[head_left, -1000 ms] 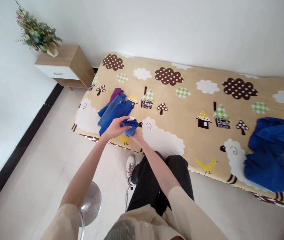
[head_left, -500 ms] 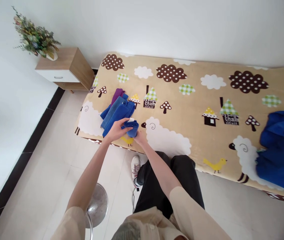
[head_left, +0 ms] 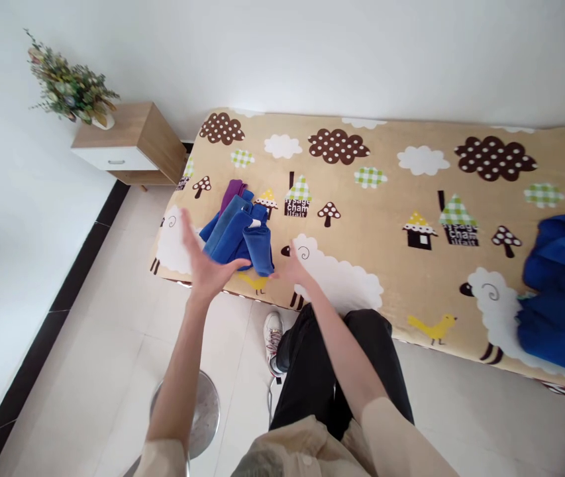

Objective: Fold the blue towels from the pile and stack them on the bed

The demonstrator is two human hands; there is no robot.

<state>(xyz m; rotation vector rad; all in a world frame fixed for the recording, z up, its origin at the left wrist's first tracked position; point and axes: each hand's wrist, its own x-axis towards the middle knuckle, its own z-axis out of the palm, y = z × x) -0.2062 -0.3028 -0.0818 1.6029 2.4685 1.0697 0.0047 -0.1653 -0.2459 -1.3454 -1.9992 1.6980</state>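
Observation:
A rolled blue cloth (head_left: 259, 249) with a white tag at its top end lies on the bed, against several folded blue cloths (head_left: 232, 228). A purple cloth (head_left: 234, 192) shows behind them. My left hand (head_left: 206, 268) is open to the left of the row, thumb and fingers spread wide, slightly blurred. My right hand (head_left: 289, 266) hovers just right of the rolled cloth, open, its fingers apart and also blurred. Neither hand holds anything.
Crumpled blue cloth (head_left: 563, 298) lies at the bed's right end. The bed (head_left: 386, 232) runs along the wall. A small cabinet (head_left: 133, 136) with a flower vase (head_left: 103, 120) stands at the left. A round metal stool (head_left: 205, 411) is by my left arm.
Both hands have let go of the rolled blue cloth, which now lies beside the other cloths. My left hand has moved left and spread open; my right hand has moved slightly right.

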